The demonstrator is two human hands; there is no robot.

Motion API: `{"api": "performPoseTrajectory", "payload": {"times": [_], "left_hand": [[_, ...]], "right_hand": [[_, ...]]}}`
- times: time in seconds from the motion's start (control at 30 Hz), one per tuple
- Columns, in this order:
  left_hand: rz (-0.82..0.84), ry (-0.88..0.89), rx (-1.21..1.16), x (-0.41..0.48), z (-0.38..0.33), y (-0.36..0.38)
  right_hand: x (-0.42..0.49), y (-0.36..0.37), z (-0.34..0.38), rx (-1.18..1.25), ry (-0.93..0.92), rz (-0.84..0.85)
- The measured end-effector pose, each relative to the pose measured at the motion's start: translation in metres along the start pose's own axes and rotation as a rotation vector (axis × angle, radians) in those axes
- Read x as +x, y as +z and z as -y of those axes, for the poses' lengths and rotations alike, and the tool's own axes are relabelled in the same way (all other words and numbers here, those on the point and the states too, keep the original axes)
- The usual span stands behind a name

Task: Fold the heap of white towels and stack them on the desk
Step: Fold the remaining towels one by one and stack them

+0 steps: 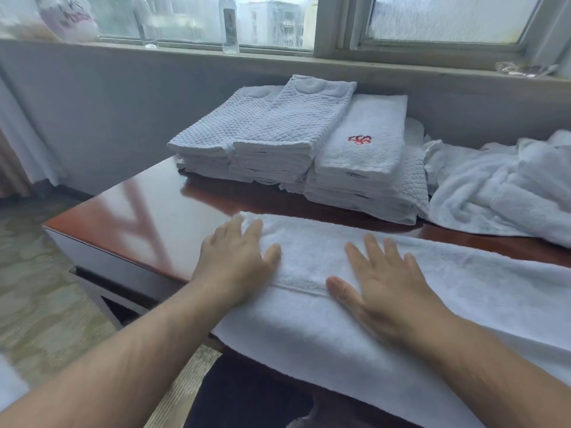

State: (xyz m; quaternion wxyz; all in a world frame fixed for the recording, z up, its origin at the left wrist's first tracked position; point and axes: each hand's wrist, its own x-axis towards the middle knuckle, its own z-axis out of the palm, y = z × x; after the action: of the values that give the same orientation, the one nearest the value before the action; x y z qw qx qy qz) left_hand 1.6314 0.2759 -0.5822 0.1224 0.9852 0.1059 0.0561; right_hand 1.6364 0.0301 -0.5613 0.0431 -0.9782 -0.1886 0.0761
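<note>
My left hand (238,257) lies flat, fingers spread, on the left end of the towel (309,261) laid across the desk (148,217). My right hand (383,282) presses flat beside it. The towel's right end runs out of frame. Behind sit the folded stacks (262,134), and the frame's right edge cuts off the unfolded heap (500,186).

Prob. hotel rm: logo'd white towel stacks (361,156) on glossy desk (160,217) by window (278,20).
</note>
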Motion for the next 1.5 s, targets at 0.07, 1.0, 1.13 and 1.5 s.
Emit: {"api": "performPoseTrajectory", "payload": {"times": [0.07,1.0,1.13,1.5], "left_hand": [[0.002,0.027,-0.002,0.018,0.001,0.001],[-0.100,-0.050,-0.403,0.073,0.006,-0.031],[-0.122,-0.070,0.038,0.057,-0.018,-0.022],[0.041,0.670,-0.173,-0.014,-0.219,0.031]], "right_hand": [[0.011,0.003,-0.003,0.002,0.016,-0.032],[0.042,-0.004,0.001,0.078,-0.337,-0.399],[0.030,-0.009,-0.013,-0.006,-0.292,-0.239],[-0.114,-0.015,-0.214,0.113,0.624,-0.255]]}}
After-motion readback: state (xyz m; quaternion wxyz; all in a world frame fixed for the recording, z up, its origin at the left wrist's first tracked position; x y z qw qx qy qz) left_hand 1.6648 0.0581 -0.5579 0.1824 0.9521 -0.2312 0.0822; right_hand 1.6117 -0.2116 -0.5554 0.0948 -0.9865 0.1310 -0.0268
